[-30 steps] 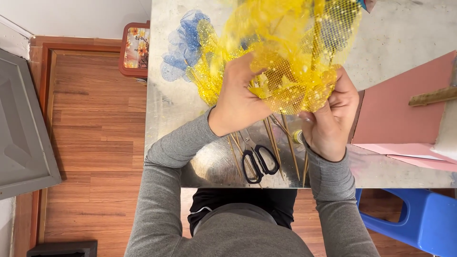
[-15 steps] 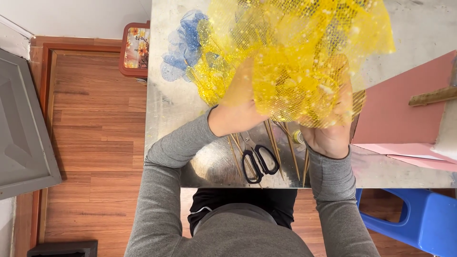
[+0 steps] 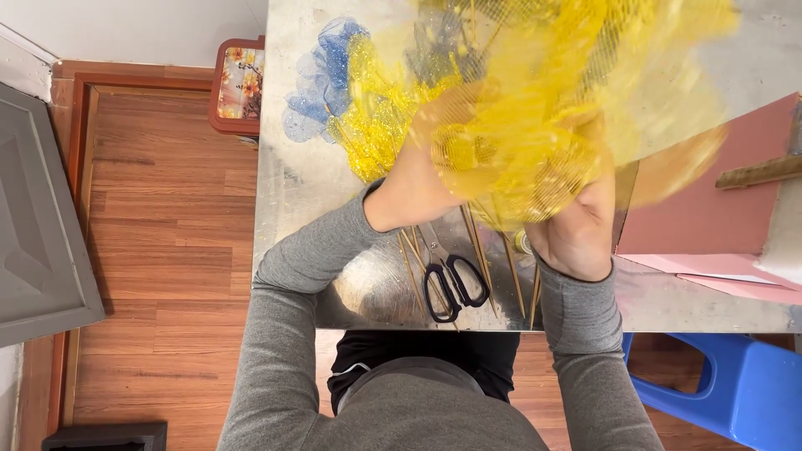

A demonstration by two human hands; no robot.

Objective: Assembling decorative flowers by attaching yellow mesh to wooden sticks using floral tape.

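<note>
Covering both hands point(image 3: 501, 200), the yellow mesh point(image 3: 535, 108) drapes over them

A shiny metal tabletop point(image 3: 292, 209) stands over a reddish wood-plank floor point(image 3: 167, 250); a grey door panel point(image 3: 38, 234) lies at left, a blue plastic stool point(image 3: 735, 384) sits below the tabletop's near right corner, beneath a white wall point(image 3: 125, 29).

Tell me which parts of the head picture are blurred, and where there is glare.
Head view: the yellow mesh is motion-blurred, most at its right edge; the scissors and both sleeves stay sharp; the metal table shows soft glare near its front edge.
</note>
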